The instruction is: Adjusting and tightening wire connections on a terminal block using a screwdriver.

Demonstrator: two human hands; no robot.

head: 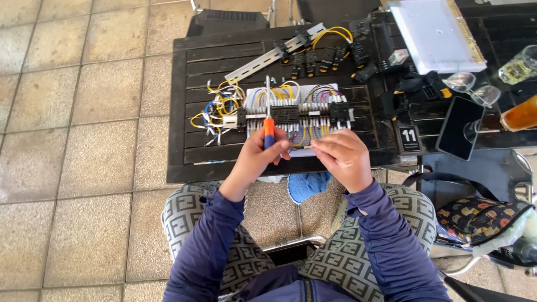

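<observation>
My left hand [254,156] grips a screwdriver [269,127] with an orange and blue handle, its metal shaft pointing up onto a wired panel [295,112] of black relay blocks and coloured wires. My right hand [342,155] rests at the panel's near right edge, its fingers pinching thin wires there. The panel lies on a dark slatted table [190,112]. A loose bundle of yellow, blue and white wires [219,109] lies just left of the panel.
A metal rail [268,55] with black blocks and a yellow wire lies behind the panel. To the right are a white board [433,33], glasses [472,89], a dark phone [457,127], a drink [521,114] and a patterned bag [481,215]. Tiled floor spreads left.
</observation>
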